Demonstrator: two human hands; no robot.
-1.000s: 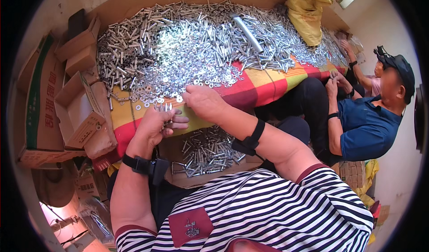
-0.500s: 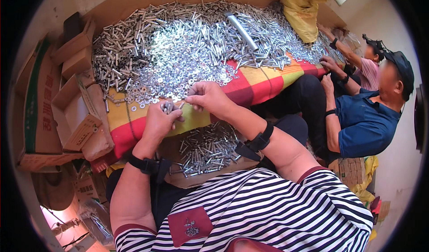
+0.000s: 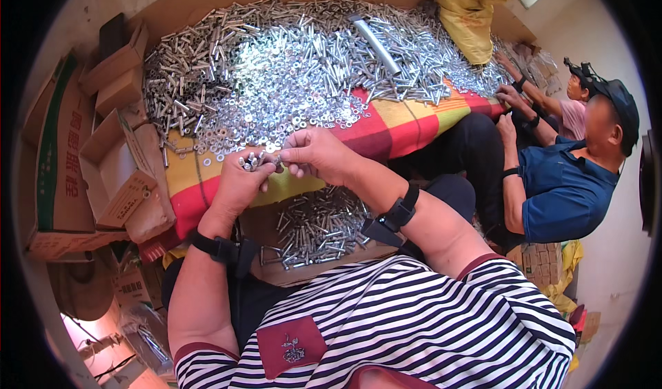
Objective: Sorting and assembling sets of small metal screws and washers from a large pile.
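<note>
From my end, I see the right hand [image 3: 314, 156] come off the edge of the washer heap [image 3: 276, 103] and in against the left hand [image 3: 241, 181], fingertips now on a small metal part [image 3: 277, 159]. The left fingers, spread a second ago, are curled around the bolts [image 3: 249, 161]. The blue-shirted co-worker's hands [image 3: 510, 98] have moved apart; the pink-shirted co-worker's arm [image 3: 540, 98] stretches farther forward.

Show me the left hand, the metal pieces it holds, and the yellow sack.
Left hand [image 3: 238, 183]: head view, back of the hand.
Metal pieces [image 3: 252, 160]: head view, their exposed ends.
Yellow sack [image 3: 469, 18]: head view, middle of its side.
</note>
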